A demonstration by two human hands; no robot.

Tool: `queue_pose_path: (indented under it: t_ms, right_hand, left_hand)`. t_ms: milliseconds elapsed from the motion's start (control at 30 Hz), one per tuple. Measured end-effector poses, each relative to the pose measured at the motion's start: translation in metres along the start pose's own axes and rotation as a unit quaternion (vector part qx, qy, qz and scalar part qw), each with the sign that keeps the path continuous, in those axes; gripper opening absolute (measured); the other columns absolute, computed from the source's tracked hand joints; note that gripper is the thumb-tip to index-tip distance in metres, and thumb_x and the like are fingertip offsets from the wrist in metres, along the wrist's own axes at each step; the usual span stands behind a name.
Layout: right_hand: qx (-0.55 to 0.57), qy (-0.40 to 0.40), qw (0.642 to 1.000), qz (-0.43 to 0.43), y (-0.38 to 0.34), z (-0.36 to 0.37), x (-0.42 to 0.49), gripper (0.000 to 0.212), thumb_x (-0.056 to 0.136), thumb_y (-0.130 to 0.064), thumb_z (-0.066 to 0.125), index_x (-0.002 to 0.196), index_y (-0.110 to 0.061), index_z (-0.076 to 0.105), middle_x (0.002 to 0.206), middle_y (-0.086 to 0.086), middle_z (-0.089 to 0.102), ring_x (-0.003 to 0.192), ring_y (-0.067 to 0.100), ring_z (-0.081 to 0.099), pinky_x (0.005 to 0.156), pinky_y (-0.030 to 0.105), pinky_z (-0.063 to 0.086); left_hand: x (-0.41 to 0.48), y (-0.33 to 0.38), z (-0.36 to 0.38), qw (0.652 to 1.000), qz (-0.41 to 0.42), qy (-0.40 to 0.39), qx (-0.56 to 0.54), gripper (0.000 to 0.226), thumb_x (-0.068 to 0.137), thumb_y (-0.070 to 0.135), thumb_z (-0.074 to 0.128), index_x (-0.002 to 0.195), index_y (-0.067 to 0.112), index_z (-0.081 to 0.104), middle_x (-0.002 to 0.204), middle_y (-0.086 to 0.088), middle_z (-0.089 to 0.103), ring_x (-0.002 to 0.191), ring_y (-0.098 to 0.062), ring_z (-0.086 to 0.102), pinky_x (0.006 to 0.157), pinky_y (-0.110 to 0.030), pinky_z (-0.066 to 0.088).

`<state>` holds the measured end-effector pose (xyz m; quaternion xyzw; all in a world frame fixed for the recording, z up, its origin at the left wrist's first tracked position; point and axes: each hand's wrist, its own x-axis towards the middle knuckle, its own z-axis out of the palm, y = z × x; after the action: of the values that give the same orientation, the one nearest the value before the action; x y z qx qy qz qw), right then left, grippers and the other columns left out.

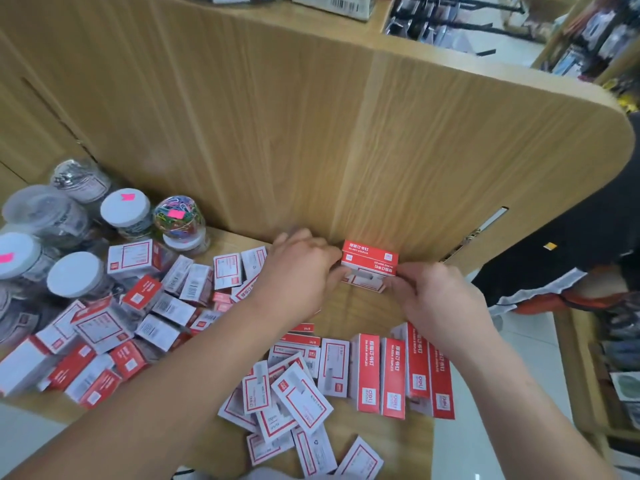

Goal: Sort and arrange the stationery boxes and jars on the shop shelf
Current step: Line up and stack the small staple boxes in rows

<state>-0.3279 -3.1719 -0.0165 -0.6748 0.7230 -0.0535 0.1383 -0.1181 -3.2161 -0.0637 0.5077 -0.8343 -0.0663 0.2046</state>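
A staple box [369, 265] sits on the shelf [346, 315] against the back panel [311, 150], pinched between the fingers of the left hand [298, 271] and the right hand [429, 289]. Left of the left fingers lies a heap of boxes [138, 306], with jars [128, 213] behind it. Nearer than the right fingers stands a row of boxes [398, 372], and loose boxes [287, 403] lie to its left.

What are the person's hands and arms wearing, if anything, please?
Nothing that shows. The left hand and right hand are bare: no gloves, and no ring on the fingers in view. The left forearm and right forearm are uncovered to the picture's edge, with no sleeve, watch or bracelet.
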Motion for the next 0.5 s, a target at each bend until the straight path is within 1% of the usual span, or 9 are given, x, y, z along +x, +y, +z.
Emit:
queue_pose_path:
  t_ms: [67,100,167,200,267,333,400,433,500]
  right_hand:
    - [0.048,0.009,0.999,0.013,0.005,-0.004,-0.003,0.031,0.092,-0.059,0.062,0.093,-0.031,0.075,0.069,-0.014,0.066,0.068,0.009,0.064,0.062,0.03,0.053]
    - [0.091,0.019,0.995,0.024,0.01,-0.006,-0.005,0.032,0.088,-0.061,0.067,0.095,-0.031,0.076,0.076,-0.014,0.07,0.073,0.008,0.067,0.067,0.033,0.057]
    - [0.174,0.044,0.983,0.047,0.021,-0.013,-0.015,0.035,0.083,-0.058,0.073,0.102,-0.028,0.077,0.089,-0.016,0.074,0.086,0.005,0.068,0.076,0.037,0.059]
    - [0.202,0.051,0.976,0.054,0.026,-0.016,-0.023,0.033,0.084,-0.055,0.073,0.102,-0.028,0.078,0.091,-0.019,0.074,0.087,0.001,0.068,0.078,0.035,0.059]
    - [0.231,0.046,0.969,0.068,0.034,-0.019,-0.04,0.03,0.087,-0.053,0.071,0.101,-0.027,0.078,0.088,-0.02,0.074,0.085,-0.002,0.067,0.073,0.03,0.058]
    - [0.249,0.02,0.964,0.092,0.042,-0.019,-0.059,0.037,0.084,-0.058,0.069,0.104,-0.028,0.074,0.089,-0.019,0.073,0.086,-0.003,0.067,0.065,0.024,0.057]
    - [0.27,-0.044,0.955,0.117,0.049,-0.018,-0.077,0.047,0.075,-0.065,0.072,0.107,-0.031,0.069,0.095,-0.016,0.073,0.082,-0.005,0.067,0.057,0.016,0.053]
    - [0.282,-0.087,0.948,0.123,0.052,-0.017,-0.086,0.052,0.069,-0.069,0.074,0.107,-0.034,0.069,0.096,-0.015,0.073,0.076,-0.002,0.069,0.055,0.016,0.051]
    - [0.276,-0.158,0.941,0.115,0.053,-0.014,-0.099,0.051,0.06,-0.071,0.083,0.102,-0.043,0.073,0.094,-0.013,0.072,0.063,0.003,0.065,0.057,0.024,0.051]
  left_hand:
    - [0.0,0.0,-0.005,1.0,-0.002,-0.005,0.003,0.031,0.088,0.048,0.062,0.086,0.021,0.075,0.076,0.004,0.069,0.084,-0.027,0.059,0.071,-0.037,0.042]
    - [-0.001,0.0,-0.008,1.0,-0.005,-0.012,0.004,0.03,0.087,0.048,0.063,0.087,0.021,0.075,0.077,0.004,0.069,0.085,-0.027,0.059,0.072,-0.037,0.043]
    - [-0.006,0.001,-0.016,1.0,-0.013,-0.011,0.005,0.029,0.088,0.047,0.064,0.091,0.02,0.076,0.08,0.005,0.07,0.087,-0.025,0.058,0.074,-0.038,0.045]
    - [-0.009,0.001,-0.02,1.0,-0.016,0.0,0.006,0.027,0.089,0.044,0.064,0.092,0.02,0.076,0.081,0.005,0.07,0.087,-0.024,0.056,0.075,-0.038,0.045]
    - [-0.016,0.011,-0.028,1.0,-0.014,0.025,-0.01,0.018,0.09,0.036,0.066,0.093,0.021,0.075,0.082,0.006,0.068,0.083,-0.023,0.053,0.074,-0.039,0.047]
    - [-0.023,0.03,-0.032,0.997,0.015,0.011,-0.071,0.013,0.09,0.03,0.065,0.096,0.022,0.074,0.084,0.008,0.067,0.082,-0.021,0.052,0.075,-0.039,0.049]
    - [-0.026,0.054,-0.031,0.986,0.058,-0.053,-0.148,0.017,0.091,0.029,0.065,0.105,0.024,0.074,0.098,0.008,0.068,0.093,-0.018,0.058,0.083,-0.038,0.051]
    - [-0.027,0.065,-0.028,0.976,0.07,-0.099,-0.183,0.024,0.092,0.029,0.066,0.115,0.025,0.073,0.113,0.008,0.068,0.105,-0.015,0.06,0.093,-0.035,0.051]
    - [-0.029,0.08,-0.021,0.952,0.066,-0.192,-0.23,0.043,0.096,0.027,0.066,0.138,0.032,0.062,0.146,0.012,0.054,0.131,-0.004,0.048,0.112,-0.017,0.035]
